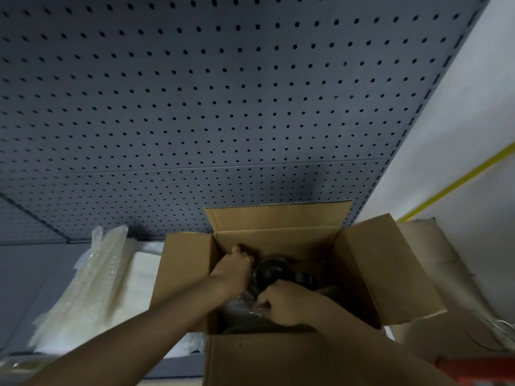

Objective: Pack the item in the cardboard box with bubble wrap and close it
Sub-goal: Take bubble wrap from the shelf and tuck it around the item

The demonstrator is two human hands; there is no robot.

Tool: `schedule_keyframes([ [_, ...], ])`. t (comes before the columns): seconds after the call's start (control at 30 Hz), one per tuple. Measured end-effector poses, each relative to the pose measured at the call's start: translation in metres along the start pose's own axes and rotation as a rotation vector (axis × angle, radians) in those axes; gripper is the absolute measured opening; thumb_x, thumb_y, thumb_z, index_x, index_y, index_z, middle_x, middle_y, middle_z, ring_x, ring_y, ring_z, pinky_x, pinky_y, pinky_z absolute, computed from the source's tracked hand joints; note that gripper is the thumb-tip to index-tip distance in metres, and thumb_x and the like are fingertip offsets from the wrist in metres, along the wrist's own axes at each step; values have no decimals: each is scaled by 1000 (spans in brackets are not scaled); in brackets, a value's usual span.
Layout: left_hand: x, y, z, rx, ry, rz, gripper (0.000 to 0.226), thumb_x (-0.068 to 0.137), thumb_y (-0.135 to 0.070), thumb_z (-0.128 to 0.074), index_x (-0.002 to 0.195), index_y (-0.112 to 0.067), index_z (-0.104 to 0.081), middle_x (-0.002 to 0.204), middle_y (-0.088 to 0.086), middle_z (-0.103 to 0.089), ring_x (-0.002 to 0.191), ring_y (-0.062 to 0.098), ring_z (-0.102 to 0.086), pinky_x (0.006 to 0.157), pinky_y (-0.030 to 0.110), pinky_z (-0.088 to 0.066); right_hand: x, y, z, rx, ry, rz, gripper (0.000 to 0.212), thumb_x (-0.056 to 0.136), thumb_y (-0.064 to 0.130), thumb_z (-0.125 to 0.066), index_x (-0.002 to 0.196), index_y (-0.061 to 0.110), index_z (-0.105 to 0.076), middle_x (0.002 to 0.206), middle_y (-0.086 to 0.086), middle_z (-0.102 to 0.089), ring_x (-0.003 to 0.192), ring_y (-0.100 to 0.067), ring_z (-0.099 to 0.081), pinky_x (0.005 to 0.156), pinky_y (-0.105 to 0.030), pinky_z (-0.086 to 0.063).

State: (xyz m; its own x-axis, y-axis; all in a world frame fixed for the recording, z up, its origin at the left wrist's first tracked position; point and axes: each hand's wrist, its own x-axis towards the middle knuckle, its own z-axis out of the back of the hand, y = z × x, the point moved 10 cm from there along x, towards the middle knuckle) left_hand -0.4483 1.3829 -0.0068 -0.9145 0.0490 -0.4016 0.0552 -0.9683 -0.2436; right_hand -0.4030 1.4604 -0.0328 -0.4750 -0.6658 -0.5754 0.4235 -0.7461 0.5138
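Both hands were down inside the open box (278,240). The left hand (232,267) was curled, fingers bent toward the far left inner corner, its knuckles up; it lay against the left side of the dark item (271,271), but what the fingers closed on could not be told, since they were blurred and turned away. The left forearm ran in from the lower left, crossing over the box's left flap (184,271).

The right hand (284,305) was closed in a narrow pinch on the bubble wrap (242,305), thumb and fingers gathered at its crinkled edge near the box's near wall. Its back rested just in front of the item. The right forearm came up from the lower right, over the near flap (264,358).

The item, round and black with a dark part running to the right, sat in the middle of the box, partly hidden by both hands. The wrap lay beneath and in front of it. All four flaps stood open. More bubble wrap sheets (92,282) lay left of the box, before a pegboard (223,107).
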Motion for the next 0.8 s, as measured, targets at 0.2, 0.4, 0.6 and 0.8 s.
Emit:
schedule_keyframes([
  [0.2, 11, 17, -30, -69, 100, 118, 30, 93, -14, -53, 124, -16, -52, 135, 16, -41, 111, 26, -55, 98, 36, -49, 2, 3, 3, 111, -11, 22, 43, 87, 5, -46, 124, 23, -59, 138, -5, -52, 117, -23, -53, 101, -36, -44],
  [0.4, 16, 18, -49, -70, 182, 205, 61, 93, -13, -51, 145, -27, -23, 144, 21, -30, 119, 33, -52, 100, 42, -47, -1, -6, 17, 228, -124, 18, 20, 90, 18, -52, 106, 24, -62, 117, -1, -60, 104, -14, -56, 89, -30, -48],
  [0.6, -19, 1, -10, 476, 39, 170, 76, 90, -39, -54, 149, -20, -10, 143, 12, -42, 130, 34, -41, 109, 51, -26, -17, -10, 38, 136, -314, 48, 18, 92, 22, -51, 105, 32, -59, 108, 6, -65, 95, -4, -60, 85, -29, -52],
  [0.8, -104, 11, 94, 247, -573, -43, 29, 86, -36, -44, 97, -21, -66, 92, 2, -69, 85, 23, -66, 86, 40, -48, -49, -2, 65, 79, -499, 40, 18, 94, 28, -49, 107, 36, -59, 103, 14, -67, 91, 3, -61, 82, -19, -51],
])
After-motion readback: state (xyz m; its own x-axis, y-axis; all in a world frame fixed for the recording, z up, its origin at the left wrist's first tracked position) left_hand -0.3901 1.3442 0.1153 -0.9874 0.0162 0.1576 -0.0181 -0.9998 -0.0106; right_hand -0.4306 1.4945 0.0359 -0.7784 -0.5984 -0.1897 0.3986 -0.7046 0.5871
